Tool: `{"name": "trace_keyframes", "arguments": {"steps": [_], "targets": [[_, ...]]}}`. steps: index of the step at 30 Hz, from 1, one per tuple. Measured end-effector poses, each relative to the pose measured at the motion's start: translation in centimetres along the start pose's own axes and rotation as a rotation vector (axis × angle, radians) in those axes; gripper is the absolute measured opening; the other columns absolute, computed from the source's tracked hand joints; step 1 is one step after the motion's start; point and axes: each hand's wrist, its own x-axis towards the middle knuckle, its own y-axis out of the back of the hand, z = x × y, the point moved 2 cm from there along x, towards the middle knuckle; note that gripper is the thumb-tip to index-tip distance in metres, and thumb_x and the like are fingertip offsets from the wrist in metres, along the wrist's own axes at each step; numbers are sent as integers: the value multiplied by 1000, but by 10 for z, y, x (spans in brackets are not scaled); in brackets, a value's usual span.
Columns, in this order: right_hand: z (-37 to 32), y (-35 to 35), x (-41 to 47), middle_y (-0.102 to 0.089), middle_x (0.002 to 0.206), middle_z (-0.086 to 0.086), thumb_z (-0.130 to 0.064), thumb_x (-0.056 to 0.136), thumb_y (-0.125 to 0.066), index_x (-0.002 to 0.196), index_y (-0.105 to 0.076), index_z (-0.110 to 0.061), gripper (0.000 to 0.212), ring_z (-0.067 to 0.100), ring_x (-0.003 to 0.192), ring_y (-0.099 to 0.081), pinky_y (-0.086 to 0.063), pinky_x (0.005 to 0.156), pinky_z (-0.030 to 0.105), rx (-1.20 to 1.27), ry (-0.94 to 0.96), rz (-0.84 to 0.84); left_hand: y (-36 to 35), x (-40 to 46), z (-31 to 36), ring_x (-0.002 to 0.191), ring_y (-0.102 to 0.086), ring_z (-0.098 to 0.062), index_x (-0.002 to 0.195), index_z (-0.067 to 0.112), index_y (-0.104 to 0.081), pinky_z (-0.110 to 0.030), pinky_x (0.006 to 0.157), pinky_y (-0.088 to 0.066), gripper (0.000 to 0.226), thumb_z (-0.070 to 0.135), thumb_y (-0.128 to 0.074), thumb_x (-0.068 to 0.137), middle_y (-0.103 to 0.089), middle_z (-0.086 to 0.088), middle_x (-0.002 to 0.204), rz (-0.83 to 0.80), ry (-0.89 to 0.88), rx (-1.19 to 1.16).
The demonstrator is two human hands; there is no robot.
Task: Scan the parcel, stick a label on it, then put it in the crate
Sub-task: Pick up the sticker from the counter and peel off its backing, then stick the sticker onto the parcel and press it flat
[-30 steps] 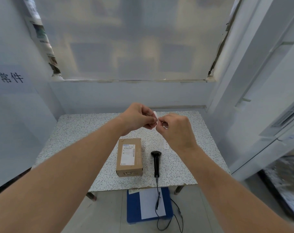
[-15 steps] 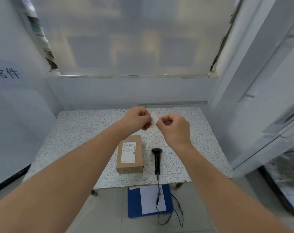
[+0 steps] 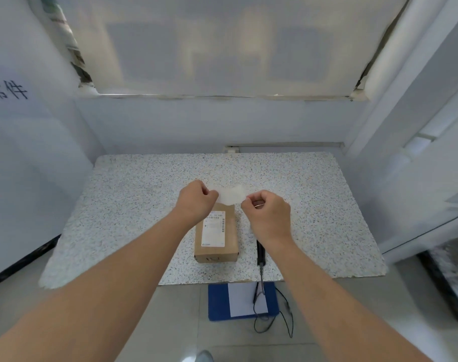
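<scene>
Label [image 3: 232, 195] has come down from chest height; both hands [image 3: 196, 202] [image 3: 268, 215] pinch it in their fingers just above the parcel [image 3: 217, 236], so sticking's probably next.

Between your left grip [image 3: 196, 202] and your right grip [image 3: 268, 214] you hold a label [image 3: 232, 194] that is plain white and blurred. Just below your left grip the parcel [image 3: 216, 236] is kraft brown, and its sticker [image 3: 214, 228] is white with fine black print and a black barcode stripe. Under both grips the desk [image 3: 133, 205] is off-white, speckled all over with small grey and tan flecks. Below your right grip the scanner [image 3: 261, 253] is black, and so is its cable [image 3: 288, 317]. Further below on the pale grey floor [image 3: 175, 322], the crate [image 3: 217, 301] is deep blue with a white sheet [image 3: 245, 299] lying in it.
</scene>
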Motion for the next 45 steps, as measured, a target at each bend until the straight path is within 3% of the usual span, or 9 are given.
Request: {"name": "trace_keyframes", "arguments": {"steps": [12, 21, 28, 30, 33, 36, 41, 45], "targets": [[48, -77, 42, -69, 67, -14, -30, 85, -71, 74, -69, -27, 11, -2, 62, -64, -42, 49, 6, -74, -167, 54, -21, 86, -116, 49, -42, -18, 67, 14, -46, -27, 49, -37, 32, 23, -58, 95, -48, -3, 56, 78, 225, 92], [69, -97, 62, -69, 69, -17, -28, 87, -72, 74, -68, -31, 14, -9, 68, -64, -43, 52, 5, -93, -210, 72, -36, 114, -165, 45, -47, -18, 55, 14, -49, -24, 48, -38, 41, 24, -70, 89, -51, -2, 49, 44, 209, 166], [73, -101, 69, -69, 69, -17, -27, 87, -73, 73, -67, -32, 16, -13, 72, -63, -43, 56, 1, -127, -200, 88, -36, 122, -164, 64, -60, -18, 77, 13, -63, -28, 54, -41, 31, 40, -76, 89, -66, -3, 70, 35, 229, 121], [70, -102, 69, -68, 69, -17, -27, 87, -74, 74, -66, -32, 16, -4, 68, -66, -46, 58, 7, -169, -148, 95, -35, 123, -149, 66, -64, -17, 79, 16, -68, -26, 54, -43, 25, 37, -77, 87, -70, -1, 73, 0, 201, 18], [66, -104, 68, -70, 74, -12, -29, 88, -74, 81, -73, -24, 8, 6, 71, -66, -55, 68, 25, -284, -39, 75, -39, 120, -118, 66, -67, -16, 75, 16, -77, -29, 60, -55, 16, 27, -77, 87, -74, -1, 70, -238, 138, -188], [59, -108, 66, -72, 79, -4, -27, 89, -75, 87, -77, -16, 11, 13, 72, -66, -58, 68, 34, -409, 60, 45, -44, 114, -89, 68, -70, -13, 77, 9, -82, -24, 67, -60, 19, 26, -82, 85, -76, -5, 70, -419, 105, -391], [47, -113, 62, -72, 76, 4, -21, 91, -74, 85, -78, -12, 12, 19, 64, -64, -57, 59, 39, -504, 172, -13, -48, 111, -72, 68, -71, -14, 84, 6, -83, -24, 68, -60, 30, 36, -84, 83, -79, -13, 80, -455, 146, -523], [41, -116, 60, -71, 76, 7, -18, 93, -70, 90, -79, -9, 12, 22, 63, -62, -57, 58, 41, -558, 244, -30, -52, 111, -73, 67, -70, -15, 85, 2, -82, -23, 67, -57, 19, 20, -84, 83, -75, -10, 72, -482, 199, -528]]}}
